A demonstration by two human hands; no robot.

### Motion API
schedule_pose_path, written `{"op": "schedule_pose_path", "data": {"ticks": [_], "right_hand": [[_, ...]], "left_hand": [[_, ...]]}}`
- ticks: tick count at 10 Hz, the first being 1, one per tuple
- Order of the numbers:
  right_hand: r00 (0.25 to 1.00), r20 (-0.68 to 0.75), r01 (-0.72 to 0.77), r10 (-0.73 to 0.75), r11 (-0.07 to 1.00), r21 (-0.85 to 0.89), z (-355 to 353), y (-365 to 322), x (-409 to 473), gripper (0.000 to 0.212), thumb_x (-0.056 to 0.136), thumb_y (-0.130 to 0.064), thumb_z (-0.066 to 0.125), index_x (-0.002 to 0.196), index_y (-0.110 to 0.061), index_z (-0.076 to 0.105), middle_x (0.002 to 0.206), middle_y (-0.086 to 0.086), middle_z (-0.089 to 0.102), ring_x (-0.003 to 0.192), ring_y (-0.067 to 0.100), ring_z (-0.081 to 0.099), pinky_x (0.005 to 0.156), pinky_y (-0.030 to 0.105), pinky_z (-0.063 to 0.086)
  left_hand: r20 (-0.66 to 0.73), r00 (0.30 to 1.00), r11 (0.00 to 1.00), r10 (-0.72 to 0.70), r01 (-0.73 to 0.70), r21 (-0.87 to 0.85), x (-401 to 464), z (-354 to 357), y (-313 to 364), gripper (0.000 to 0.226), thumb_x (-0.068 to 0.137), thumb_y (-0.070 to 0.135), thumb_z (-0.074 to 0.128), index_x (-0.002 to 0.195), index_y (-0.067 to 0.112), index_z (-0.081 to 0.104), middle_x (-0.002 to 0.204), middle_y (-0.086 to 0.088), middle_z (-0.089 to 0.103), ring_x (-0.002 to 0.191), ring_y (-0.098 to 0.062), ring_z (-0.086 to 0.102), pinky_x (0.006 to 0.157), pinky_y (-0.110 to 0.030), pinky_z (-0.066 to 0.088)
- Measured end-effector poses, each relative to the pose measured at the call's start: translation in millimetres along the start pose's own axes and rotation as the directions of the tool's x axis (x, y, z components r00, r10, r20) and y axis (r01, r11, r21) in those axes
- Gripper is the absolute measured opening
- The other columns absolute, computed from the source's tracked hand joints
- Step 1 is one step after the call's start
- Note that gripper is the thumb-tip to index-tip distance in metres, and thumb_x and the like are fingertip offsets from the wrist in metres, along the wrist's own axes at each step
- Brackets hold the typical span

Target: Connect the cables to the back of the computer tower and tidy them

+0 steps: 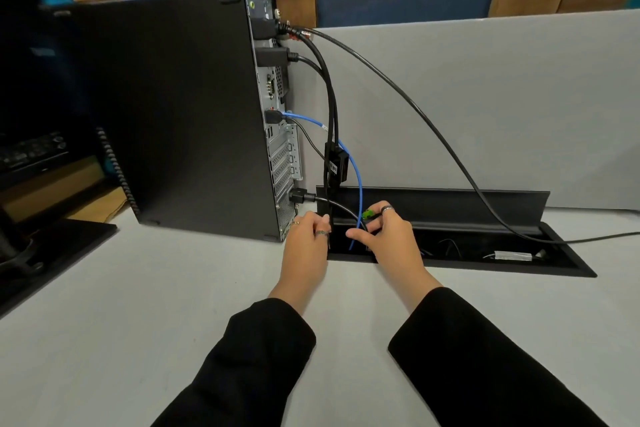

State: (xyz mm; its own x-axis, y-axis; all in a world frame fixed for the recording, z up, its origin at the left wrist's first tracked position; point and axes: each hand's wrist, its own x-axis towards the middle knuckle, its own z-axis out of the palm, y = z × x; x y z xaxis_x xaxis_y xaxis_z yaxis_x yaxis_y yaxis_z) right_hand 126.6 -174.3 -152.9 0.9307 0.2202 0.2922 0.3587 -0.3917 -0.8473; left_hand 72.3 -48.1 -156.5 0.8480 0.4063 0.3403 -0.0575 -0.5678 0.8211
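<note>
A black computer tower (180,107) stands on the white desk with its back panel facing right. Several cables are plugged into the panel: thick black ones near the top, a blue network cable (356,177) mid-height and a black power cable (304,198) at the bottom. They hang together down into an open cable tray (519,262) in the desk. My left hand (306,246) grips the hanging black cables beside the tower's lower corner. My right hand (388,236) pinches a black strap with a green tag (367,214) around the bundle just above the tray.
A long black cable (433,128) arcs from the tower's top right down into the tray and off the right edge. The tray's lid (485,201) stands up behind it against a grey divider panel. A monitor base (52,253) and a phone with a coiled cord sit at the left.
</note>
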Motion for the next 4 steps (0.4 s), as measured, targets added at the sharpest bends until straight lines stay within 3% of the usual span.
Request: {"op": "schedule_pose_path", "data": {"ticks": [1,2,3,4], "right_hand": [[1.000,0.005,-0.006,0.006,0.999,-0.034,-3,1,-6,0.034,0.074,-0.021,0.077,0.092,-0.018,0.048,0.072,-0.004,0.056,0.061,0.004,0.050,0.059,0.015,0.040],[0.999,0.001,-0.040,0.040,0.998,-0.058,-5,4,-14,0.029,0.078,-0.020,0.073,0.094,-0.015,0.050,0.087,0.003,0.060,0.063,0.008,0.050,0.068,0.026,0.050],[0.999,-0.046,-0.024,0.024,1.000,0.004,-12,0,-29,0.017,0.084,-0.018,0.067,0.092,-0.016,0.051,0.083,0.003,0.061,0.069,0.011,0.056,0.067,0.024,0.050],[0.997,-0.073,-0.011,0.011,1.000,0.006,-24,-8,-45,0.006,0.090,-0.016,0.058,0.091,-0.016,0.052,0.081,-0.002,0.060,0.074,0.003,0.056,0.064,0.014,0.042]], "left_hand": [[0.065,0.998,0.999,0.009,-0.006,-0.046,1,0,-3,0.013,0.095,0.025,0.048,0.091,0.016,0.057,0.088,-0.004,0.055,0.079,-0.015,0.051,0.066,-0.021,0.039],[0.056,0.998,1.000,0.014,-0.014,0.015,2,3,-9,0.013,0.093,0.018,0.052,0.088,0.015,0.063,0.088,-0.006,0.059,0.076,-0.015,0.052,0.064,-0.020,0.038],[0.085,0.995,0.997,-0.056,0.051,0.051,-4,2,-1,0.015,0.090,0.005,0.054,0.097,0.013,0.064,0.095,-0.007,0.055,0.076,-0.013,0.052,0.065,-0.011,0.040],[0.110,0.990,0.989,-0.089,0.075,0.127,-19,2,5,0.034,0.090,0.009,0.053,0.123,0.016,0.053,0.116,-0.004,0.049,0.104,-0.017,0.053,0.088,-0.020,0.044]]}}
